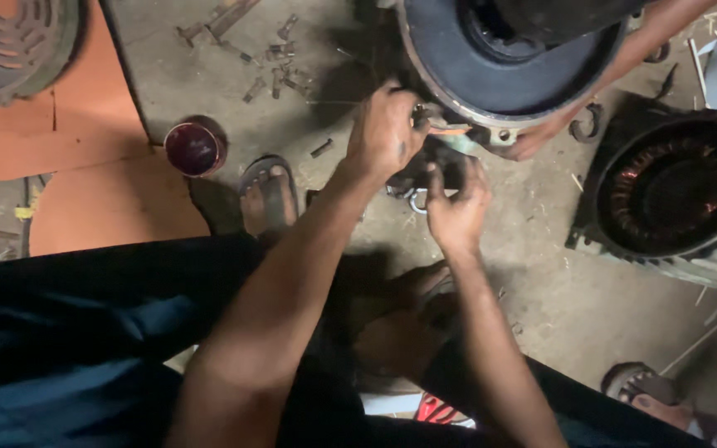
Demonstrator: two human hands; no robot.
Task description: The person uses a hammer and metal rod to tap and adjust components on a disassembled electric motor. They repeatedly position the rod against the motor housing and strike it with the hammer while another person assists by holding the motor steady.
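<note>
Left hand (385, 133) pinches orange wires (448, 130) at the motor housing (491, 75); right hand (456, 207) curls beneath, its grip unclear

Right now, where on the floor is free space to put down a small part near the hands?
Bare concrete lies below the stator housing, right of the right hand. Another patch lies between the red cup and the scattered bolts. It is crowded around the left hand under the motor body.
</note>
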